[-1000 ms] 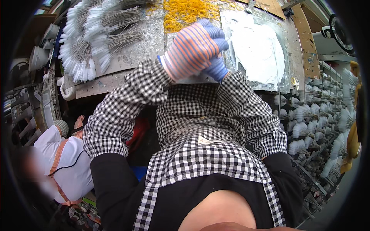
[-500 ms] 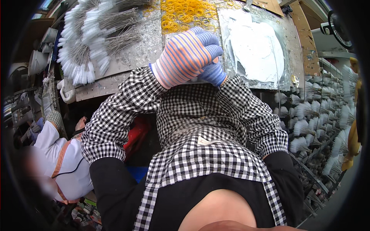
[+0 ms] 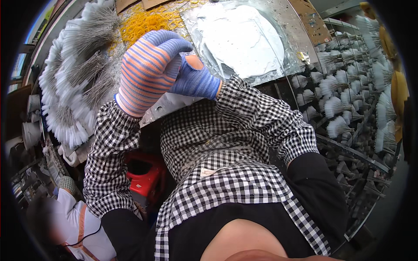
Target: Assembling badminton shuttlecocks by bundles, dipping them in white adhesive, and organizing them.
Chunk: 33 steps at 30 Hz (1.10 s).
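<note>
Loosely heaped yellow rings (image 3: 145,25) lie near the left hand (image 3: 147,71).

Left: I list white-bristled wire brushes (image 3: 65,87), closing that flank near the left hand (image 3: 148,71). Ahead: low yellow rings (image 3: 146,26), passable from above. Right: white paste (image 3: 244,39), just beyond the right hand (image 3: 198,80), open overhead. Far right: racked brushes (image 3: 337,106), blocking sideways reach. Below: worktable edge (image 3: 170,103).

Right hand (image 3: 198,81) partly hidden by left hand (image 3: 148,67), their grip indiscernible, a co-worker's head (image 3: 47,220) blurred.
</note>
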Tool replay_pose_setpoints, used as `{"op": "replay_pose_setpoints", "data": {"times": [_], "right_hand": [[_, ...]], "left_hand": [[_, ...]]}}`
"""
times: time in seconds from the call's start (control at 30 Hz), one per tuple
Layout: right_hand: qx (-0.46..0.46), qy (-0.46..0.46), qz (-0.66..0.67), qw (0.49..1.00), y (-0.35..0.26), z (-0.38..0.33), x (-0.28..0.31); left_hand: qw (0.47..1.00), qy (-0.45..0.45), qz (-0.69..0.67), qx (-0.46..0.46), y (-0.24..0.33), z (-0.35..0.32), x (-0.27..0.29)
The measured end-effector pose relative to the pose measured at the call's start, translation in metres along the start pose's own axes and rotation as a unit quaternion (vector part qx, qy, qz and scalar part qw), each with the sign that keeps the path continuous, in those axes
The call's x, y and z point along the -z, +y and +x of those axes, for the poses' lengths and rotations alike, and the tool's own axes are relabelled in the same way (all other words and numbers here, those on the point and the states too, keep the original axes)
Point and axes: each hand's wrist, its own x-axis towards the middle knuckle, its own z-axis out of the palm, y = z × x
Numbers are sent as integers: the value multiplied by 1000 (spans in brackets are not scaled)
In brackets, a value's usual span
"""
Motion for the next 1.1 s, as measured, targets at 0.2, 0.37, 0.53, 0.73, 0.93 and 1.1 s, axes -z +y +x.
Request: {"op": "replay_pose_setpoints", "data": {"times": [0.2, 0.37, 0.53, 0.73, 0.93, 1.1], "right_hand": [[-175, -109, -211, 955, -1, 8, 110], [-202, -73, -334, 918, 45, -6, 154], [109, -26, -607, 787, 87, 8, 150], [129, 6, -622, 772, 84, 10, 146], [-64, -18, -496, 866, 68, 29, 140], [83, 104, -411, 902, 63, 31, 131]], "left_hand": [[992, 17, -40, -118, 3, 82, -52], [988, 8, -59, -144, 5, 128, -83], [988, -39, -38, -147, -4, 131, -85], [979, 31, -80, -187, 1, 134, -81], [979, 68, -87, -172, -5, 134, -80], [979, 69, -89, -169, -11, 128, -75]]}}
